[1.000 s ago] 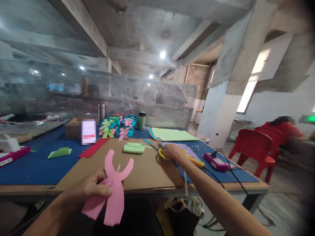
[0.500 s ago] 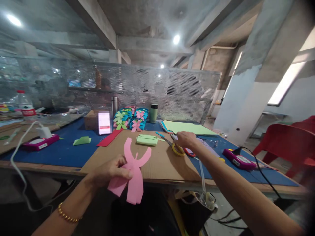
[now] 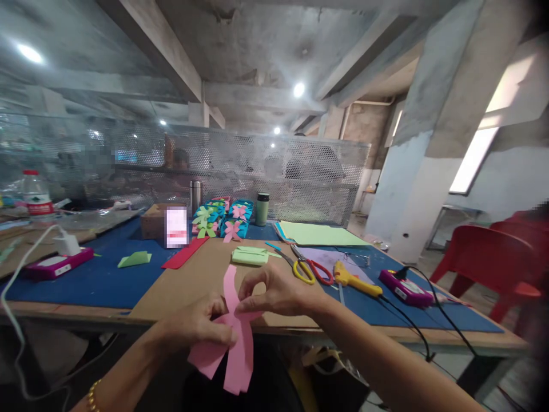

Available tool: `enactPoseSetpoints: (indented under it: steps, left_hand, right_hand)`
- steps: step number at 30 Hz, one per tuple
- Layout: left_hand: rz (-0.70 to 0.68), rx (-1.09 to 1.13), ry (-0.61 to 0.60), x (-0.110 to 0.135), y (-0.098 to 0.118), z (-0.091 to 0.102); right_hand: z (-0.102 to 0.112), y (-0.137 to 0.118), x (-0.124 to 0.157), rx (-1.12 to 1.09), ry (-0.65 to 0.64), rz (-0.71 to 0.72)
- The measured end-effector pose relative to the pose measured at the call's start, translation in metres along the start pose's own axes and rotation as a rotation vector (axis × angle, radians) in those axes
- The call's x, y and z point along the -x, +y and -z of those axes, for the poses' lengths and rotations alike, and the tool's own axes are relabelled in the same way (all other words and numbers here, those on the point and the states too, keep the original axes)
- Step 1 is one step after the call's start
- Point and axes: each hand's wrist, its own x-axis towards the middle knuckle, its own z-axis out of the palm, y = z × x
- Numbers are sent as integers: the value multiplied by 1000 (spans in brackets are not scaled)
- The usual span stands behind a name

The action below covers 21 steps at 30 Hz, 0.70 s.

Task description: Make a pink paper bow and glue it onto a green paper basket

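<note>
A pink paper bow (image 3: pixel 240 357), with curved strips at the top and wide tails below, is held over the table's front edge. My left hand (image 3: pixel 199 325) pinches it at the left of its middle, thumb on top. From the right, my right hand (image 3: pixel 274 293) has its thumb and fingers closed on the upper part of the bow, partly covering the right strip. Just beyond my hands, a folded light-green paper piece (image 3: pixel 250 256) lies on the cardboard sheet (image 3: pixel 193 286).
Right of the cardboard are yellow-handled scissors (image 3: pixel 303 272), a red-handled tool (image 3: pixel 321 273) and a yellow glue gun (image 3: pixel 358 281) with its cord. Behind stand blue boxes with paper bows (image 3: pixel 233 229), a green flask (image 3: pixel 262 210) and green paper sheets (image 3: pixel 319 233).
My right hand has come back from the tools at the right and now grips the bow. The glue gun it was covering shows. My left hand keeps its hold.
</note>
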Motion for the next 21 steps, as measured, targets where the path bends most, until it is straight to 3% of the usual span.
enactPoseSetpoints:
  steps: [7,11,21]
  left_hand:
    - [9,-155,52,3,6,-8]
    - [-71,-264,120,2,9,-11]
    - [-53,-100,190,-7,-7,-12]
  right_hand:
    - [-5,5,5,-19,-17,-18]
    - [-11,6,8,18,-2,-34]
    - [-10,-3,18,204,69,-68]
